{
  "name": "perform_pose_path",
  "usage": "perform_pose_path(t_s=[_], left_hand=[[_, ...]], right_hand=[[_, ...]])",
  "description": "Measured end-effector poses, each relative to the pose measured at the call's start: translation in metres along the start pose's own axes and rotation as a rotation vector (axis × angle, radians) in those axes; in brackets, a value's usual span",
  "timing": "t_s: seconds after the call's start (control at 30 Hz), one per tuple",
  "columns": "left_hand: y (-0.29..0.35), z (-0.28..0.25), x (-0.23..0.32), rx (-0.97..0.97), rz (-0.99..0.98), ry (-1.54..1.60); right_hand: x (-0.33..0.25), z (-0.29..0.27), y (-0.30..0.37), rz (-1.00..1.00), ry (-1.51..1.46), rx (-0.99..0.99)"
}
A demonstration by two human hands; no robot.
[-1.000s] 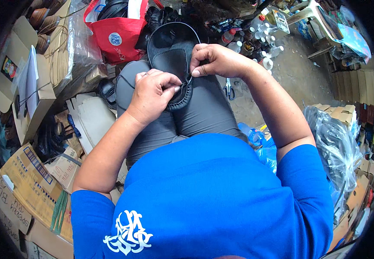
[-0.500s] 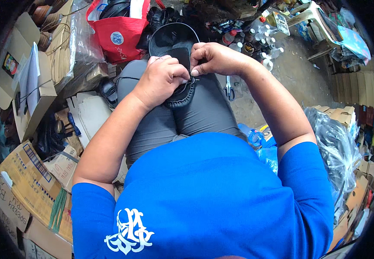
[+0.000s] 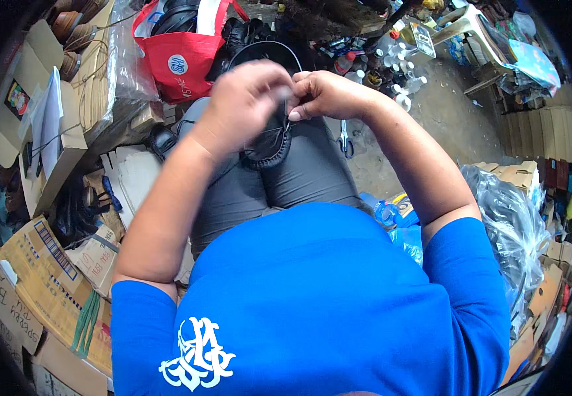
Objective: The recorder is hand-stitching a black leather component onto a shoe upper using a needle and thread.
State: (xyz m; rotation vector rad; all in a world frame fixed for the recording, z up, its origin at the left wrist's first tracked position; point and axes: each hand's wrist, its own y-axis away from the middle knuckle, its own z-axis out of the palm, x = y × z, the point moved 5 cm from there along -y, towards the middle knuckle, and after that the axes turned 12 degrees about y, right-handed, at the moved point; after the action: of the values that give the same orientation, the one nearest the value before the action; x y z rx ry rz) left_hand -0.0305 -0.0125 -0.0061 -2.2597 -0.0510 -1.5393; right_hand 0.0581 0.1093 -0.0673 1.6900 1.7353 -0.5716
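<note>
A black leather moccasin-style shoe [image 3: 274, 150] rests on my lap, its gathered, stitched toe toward me and its rounded heel end away. My right hand [image 3: 329, 96] is closed, thumb and fingers pinching the shoe's right edge. Over the shoe's left side, my left hand [image 3: 243, 105] is raised and smeared by motion. Its fingers are bent, but whether they hold anything does not show. The hand hides much of the shoe's middle. A dark cord seems to lie across the opening, too fine to follow clearly.
Scissors [image 3: 345, 144] lie beside my right thigh. A red and white bag [image 3: 184, 66] with black items stands ahead on the left. Several bottles [image 3: 398, 63] cluster ahead on the right, near a white plastic chair [image 3: 461, 26]. Cardboard [image 3: 55, 264] lies at my left, clear plastic wrapping [image 3: 510, 231] at my right.
My left hand has lifted from the shoe's edge, moving up and slightly left with its fingers loosening. My right hand keeps its pinch, nearly in the same place.
</note>
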Motion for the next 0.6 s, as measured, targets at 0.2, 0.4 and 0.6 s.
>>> perform_pose_path(t_s=[0.2, 0.4, 0.6], left_hand=[[-0.005, -0.012, -0.036, -0.2, -0.14, -0.128], [0.028, -0.007, -0.03, -0.349, -0.106, -0.365], [0.034, 0.008, -0.03, -0.267, -0.055, -0.44]], right_hand=[[-0.002, -0.003, 0.006, 0.076, -0.044, -0.043], [-0.004, -0.004, 0.007, 0.095, -0.09, -0.057], [-0.001, -0.001, 0.0, 0.053, -0.037, -0.037]])
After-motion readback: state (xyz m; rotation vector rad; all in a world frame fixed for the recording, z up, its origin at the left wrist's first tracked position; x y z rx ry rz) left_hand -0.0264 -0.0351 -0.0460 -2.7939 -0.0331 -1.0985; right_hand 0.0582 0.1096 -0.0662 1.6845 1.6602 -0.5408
